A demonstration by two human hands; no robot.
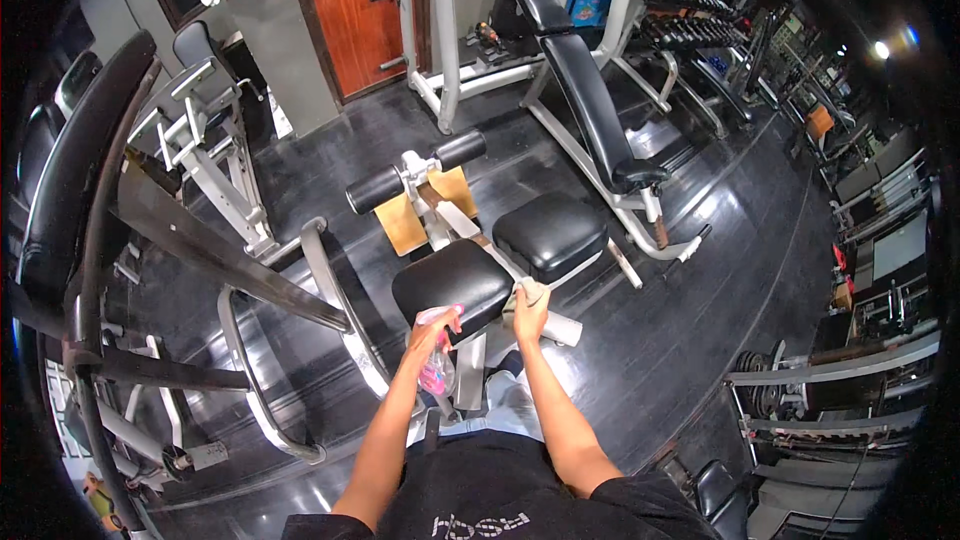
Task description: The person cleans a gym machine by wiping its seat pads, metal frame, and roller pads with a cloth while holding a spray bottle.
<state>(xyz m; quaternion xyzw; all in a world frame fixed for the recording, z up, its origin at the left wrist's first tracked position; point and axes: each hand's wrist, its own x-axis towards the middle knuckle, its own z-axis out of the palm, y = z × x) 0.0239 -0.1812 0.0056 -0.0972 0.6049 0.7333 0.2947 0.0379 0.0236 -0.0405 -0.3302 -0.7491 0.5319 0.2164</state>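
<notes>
Two black padded cushions sit side by side on a grey-framed exercise bench: a left pad [450,285] and a right pad [551,234]. My left hand [431,334] grips a clear spray bottle [437,373] with pink parts, held at the near edge of the left pad. In my right hand [531,315] is a bunched light cloth [527,291], at the right side of the left pad, near the gap between the cushions. Whether the cloth presses on the pad or the frame beside it, I cannot tell. Beyond the pads are black foam rollers [375,190] and tan footplates [401,225].
An inclined black bench [585,97] stands at the far right, with dumbbell racks [690,30] behind it. Curved metal machine legs [337,300] rise close on my left. Past them is another grey machine [214,157]. An orange door [349,22] is at the back.
</notes>
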